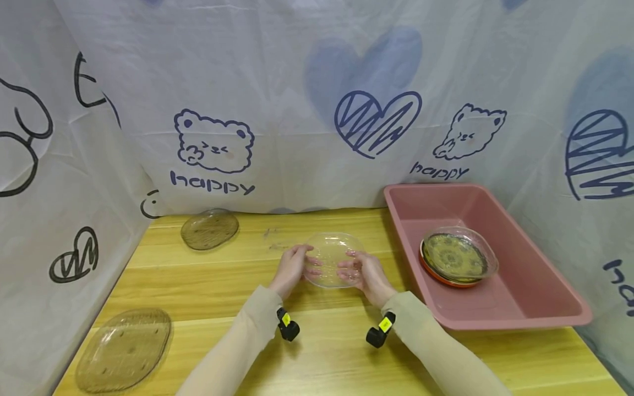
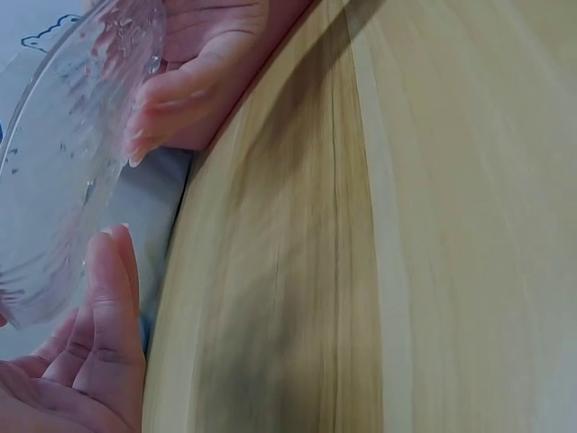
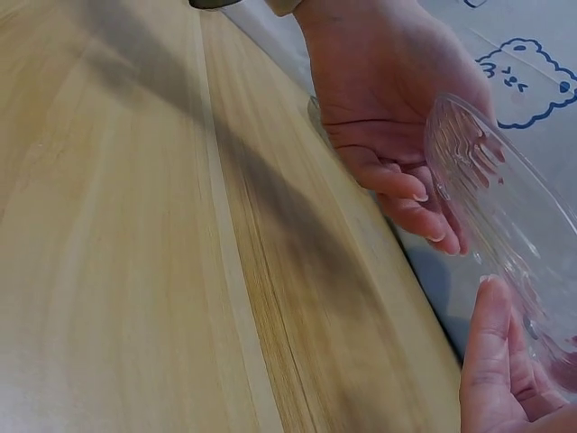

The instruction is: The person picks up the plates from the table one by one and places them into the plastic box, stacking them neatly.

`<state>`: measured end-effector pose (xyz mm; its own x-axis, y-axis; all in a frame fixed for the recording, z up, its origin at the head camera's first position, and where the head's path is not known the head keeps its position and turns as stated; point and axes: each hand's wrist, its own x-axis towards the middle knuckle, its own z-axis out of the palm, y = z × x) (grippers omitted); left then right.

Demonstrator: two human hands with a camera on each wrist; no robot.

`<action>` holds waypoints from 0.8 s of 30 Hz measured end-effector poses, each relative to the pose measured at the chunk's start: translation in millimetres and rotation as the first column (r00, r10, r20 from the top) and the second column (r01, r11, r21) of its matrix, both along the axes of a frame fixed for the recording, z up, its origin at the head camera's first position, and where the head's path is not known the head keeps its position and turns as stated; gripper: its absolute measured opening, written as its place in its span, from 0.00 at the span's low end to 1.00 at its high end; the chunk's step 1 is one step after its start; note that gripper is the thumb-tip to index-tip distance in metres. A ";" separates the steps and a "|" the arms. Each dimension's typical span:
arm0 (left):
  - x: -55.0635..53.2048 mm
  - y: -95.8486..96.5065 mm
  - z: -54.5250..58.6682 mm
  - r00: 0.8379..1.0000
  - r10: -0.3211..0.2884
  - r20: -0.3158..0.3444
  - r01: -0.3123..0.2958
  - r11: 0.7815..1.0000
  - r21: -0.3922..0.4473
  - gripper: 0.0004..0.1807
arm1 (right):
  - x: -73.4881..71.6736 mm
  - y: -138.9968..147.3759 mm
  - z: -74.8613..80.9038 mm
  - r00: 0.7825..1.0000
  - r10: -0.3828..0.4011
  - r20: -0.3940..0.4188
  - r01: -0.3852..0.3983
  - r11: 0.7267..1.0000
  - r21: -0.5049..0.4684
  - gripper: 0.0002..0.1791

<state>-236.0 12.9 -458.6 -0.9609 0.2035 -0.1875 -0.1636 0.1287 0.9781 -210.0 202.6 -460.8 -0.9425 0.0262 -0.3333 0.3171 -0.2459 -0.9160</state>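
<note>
A clear round glass plate point(image 1: 334, 242) is held up above the wooden table by both hands. My left hand point(image 1: 292, 270) grips its left side and my right hand point(image 1: 372, 279) its right side; fingers show through the glass, spread under its base. In the left wrist view the plate point(image 2: 54, 180) is tilted, with ridged glass along its edge and the left fingers point(image 2: 110, 298) against its underside. From the right wrist, the same plate point(image 3: 514, 216) appears between the two hands, off the tabletop. The thumbs are mostly hidden in both wrist views.
At right, a pink tub point(image 1: 535, 247) holds a stack of round dishes, a clear glass one point(image 1: 487, 253) uppermost and an orange-edged one point(image 1: 446, 279) beneath. Two brownish see-through plates lie on the left: one far back point(image 1: 210, 231), one nearer point(image 1: 124, 352). A printed cloth point(image 1: 297, 165) hangs behind.
</note>
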 end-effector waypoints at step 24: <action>-12.1 -8.6 9.1 0.993 0.093 -0.079 -0.091 0.995 0.035 0.23 | 2.4 -1.3 19.3 0.999 -0.043 -0.006 0.044 0.999 0.009 0.25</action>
